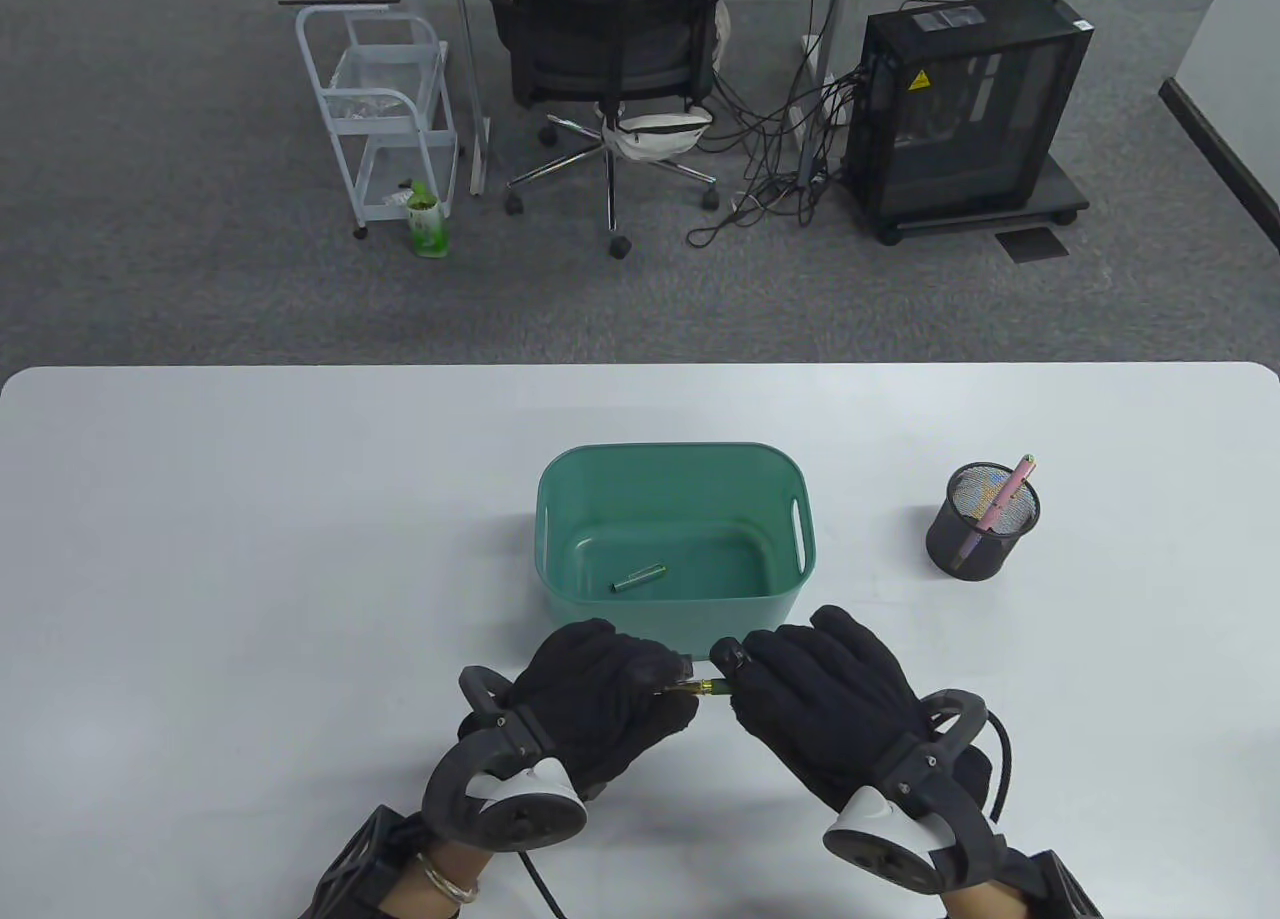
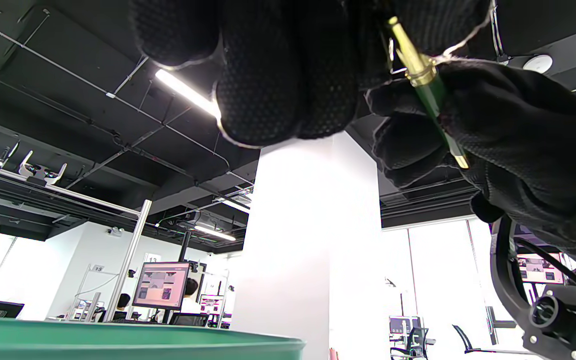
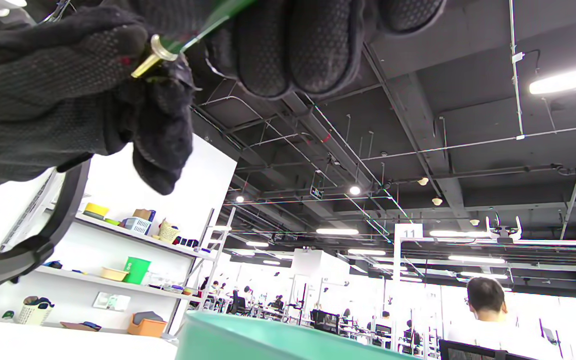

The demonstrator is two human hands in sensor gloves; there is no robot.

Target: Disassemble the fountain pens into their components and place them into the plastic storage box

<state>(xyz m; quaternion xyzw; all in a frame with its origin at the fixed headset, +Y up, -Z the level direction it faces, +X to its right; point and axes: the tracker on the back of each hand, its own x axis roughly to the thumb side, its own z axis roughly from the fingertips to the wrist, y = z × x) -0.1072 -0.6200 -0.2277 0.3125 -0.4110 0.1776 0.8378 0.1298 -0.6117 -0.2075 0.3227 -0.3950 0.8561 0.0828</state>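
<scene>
Both gloved hands meet just in front of the green plastic storage box (image 1: 800, 549) and share a green fountain pen (image 1: 706, 686) with gold trim. My left hand (image 1: 640, 694) pinches the gold end of the pen (image 2: 420, 70). The green barrel (image 3: 203, 27) sits in the curled fingers of my right hand (image 1: 760, 674). A gold ring shows between the two grips. Inside the box lies one green pen part (image 1: 639, 579) on the floor of the box.
A black mesh pen holder (image 1: 980, 534) stands to the right of the box with a pink pen (image 1: 1005, 494) in it. Beyond the table's far edge are an office chair (image 1: 610, 69), a white cart (image 1: 385, 109) and a computer tower (image 1: 965, 109).
</scene>
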